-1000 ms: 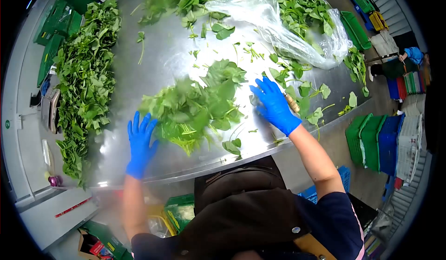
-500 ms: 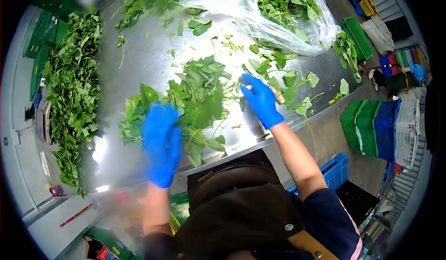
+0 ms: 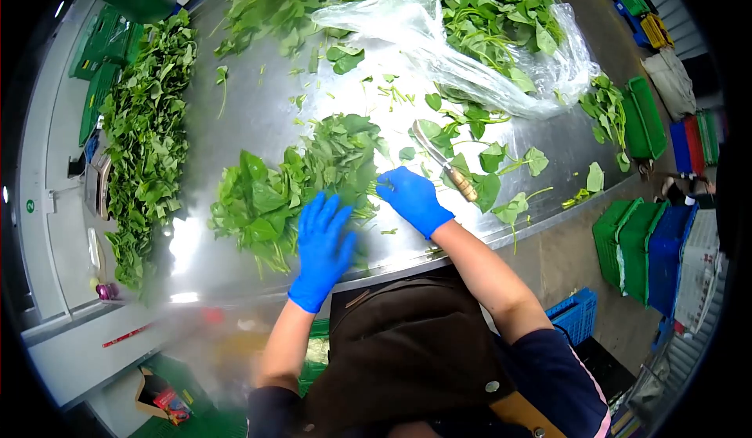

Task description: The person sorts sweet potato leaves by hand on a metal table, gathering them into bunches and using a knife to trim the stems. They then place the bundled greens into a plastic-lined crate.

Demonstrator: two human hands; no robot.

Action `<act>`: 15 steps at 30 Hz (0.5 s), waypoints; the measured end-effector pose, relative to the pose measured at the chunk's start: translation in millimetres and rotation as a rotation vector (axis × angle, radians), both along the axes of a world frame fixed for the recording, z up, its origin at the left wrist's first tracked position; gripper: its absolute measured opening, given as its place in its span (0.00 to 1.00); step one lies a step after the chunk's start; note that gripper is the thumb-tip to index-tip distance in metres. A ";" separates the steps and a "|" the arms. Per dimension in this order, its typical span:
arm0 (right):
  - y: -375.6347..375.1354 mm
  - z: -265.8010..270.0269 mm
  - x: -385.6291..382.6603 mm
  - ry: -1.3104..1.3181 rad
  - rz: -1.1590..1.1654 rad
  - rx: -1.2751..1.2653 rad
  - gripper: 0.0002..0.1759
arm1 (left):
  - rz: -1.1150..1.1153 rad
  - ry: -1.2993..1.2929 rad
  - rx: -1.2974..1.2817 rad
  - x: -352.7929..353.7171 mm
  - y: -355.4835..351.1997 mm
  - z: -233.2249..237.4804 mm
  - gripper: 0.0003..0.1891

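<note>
My left hand (image 3: pixel 323 246), in a blue glove, lies at the near edge of a bunch of leafy greens (image 3: pixel 270 199), its fingers spread and touching the leaves. At the bunch's stem ends is my right hand (image 3: pixel 413 201), also blue-gloved, fingers curled together around the stems; the fingertips are partly hidden. Just right of that hand, a curved knife (image 3: pixel 460 183) with a wooden handle rests on the metal table (image 3: pixel 235 129), touching loose leaves. Cut stem pieces (image 3: pixel 395 93) are scattered beyond the bunch.
A clear plastic bag (image 3: pixel 423 35) with more greens (image 3: pixel 501 19) lies at the back. A long row of greens (image 3: pixel 149 133) lines the table's left edge. Green crates (image 3: pixel 615 238) and a blue crate (image 3: pixel 671 258) stand on the floor at right.
My left hand has moved right and come to the near side of the bunch. My right hand has shifted left and down, away from the knife, to the stem ends. The view has shifted slightly.
</note>
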State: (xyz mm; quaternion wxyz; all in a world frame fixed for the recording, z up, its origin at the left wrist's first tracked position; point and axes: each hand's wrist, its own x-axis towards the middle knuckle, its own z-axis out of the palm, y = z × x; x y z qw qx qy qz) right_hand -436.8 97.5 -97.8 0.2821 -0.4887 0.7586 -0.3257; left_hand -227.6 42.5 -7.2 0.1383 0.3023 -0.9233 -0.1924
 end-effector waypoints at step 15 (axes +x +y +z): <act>-52.0 67.8 10.0 0.120 0.027 0.006 0.55 | 0.694 0.608 0.476 68.8 -17.8 -68.4 0.27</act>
